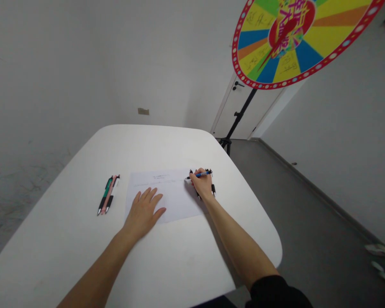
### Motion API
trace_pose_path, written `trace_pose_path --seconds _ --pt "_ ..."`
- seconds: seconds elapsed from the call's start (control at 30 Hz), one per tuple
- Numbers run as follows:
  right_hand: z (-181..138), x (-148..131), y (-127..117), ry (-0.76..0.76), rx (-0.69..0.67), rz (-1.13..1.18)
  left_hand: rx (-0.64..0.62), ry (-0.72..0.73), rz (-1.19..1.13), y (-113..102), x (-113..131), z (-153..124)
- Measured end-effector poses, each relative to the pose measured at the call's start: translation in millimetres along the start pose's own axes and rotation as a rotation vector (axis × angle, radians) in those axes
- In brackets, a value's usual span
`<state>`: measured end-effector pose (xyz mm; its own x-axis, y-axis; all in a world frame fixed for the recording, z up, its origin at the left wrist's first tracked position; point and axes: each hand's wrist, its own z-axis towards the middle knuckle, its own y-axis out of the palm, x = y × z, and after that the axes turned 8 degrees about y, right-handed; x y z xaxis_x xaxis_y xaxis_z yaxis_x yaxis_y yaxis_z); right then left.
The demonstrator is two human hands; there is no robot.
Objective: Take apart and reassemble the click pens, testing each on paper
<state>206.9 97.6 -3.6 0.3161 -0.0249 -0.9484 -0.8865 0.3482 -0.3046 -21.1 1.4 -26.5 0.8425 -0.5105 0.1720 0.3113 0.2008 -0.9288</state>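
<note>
A white sheet of paper (175, 194) with faint printed lines lies in the middle of the white table (83, 248). My left hand (144, 211) rests flat on the paper's near left part, fingers spread. My right hand (201, 184) is closed around a blue pen (199, 174) at the paper's upper right corner, the tip pointing left onto the sheet. Other dark pens (213, 189) lie under and beside that hand, partly hidden.
Three pens (108, 194), one green, one pink and one black-and-white, lie side by side left of the paper. A colourful prize wheel (295, 38) on a black stand (237, 122) rises beyond the table's far right corner. Grey floor drops away on the right.
</note>
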Motion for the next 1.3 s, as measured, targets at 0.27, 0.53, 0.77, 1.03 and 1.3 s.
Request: trace_pose_path --seconds 0.27,0.53,0.77,1.03,1.3 --pt "-3.0 -6.4 -3.1 0.037 -0.042 -0.044 -0.029 -0.001 0.032 -0.2 1.2 0.9" --pt "-0.9 -4.0 -2.6 0.017 -0.063 -0.064 0.005 0.004 0.010 0.2 0.7 0.8" --pt "-0.6 -3.4 -2.7 0.020 -0.054 -0.056 0.012 0.000 -0.005 0.8 1.2 0.3" --pt "-1.9 -5.4 -2.2 0.004 -0.046 -0.063 -0.018 -0.004 0.011 -1.4 1.5 0.5" --pt "-6.5 -4.4 -4.7 0.045 -0.055 0.234 0.001 -0.009 0.001 0.4 1.2 -0.3"
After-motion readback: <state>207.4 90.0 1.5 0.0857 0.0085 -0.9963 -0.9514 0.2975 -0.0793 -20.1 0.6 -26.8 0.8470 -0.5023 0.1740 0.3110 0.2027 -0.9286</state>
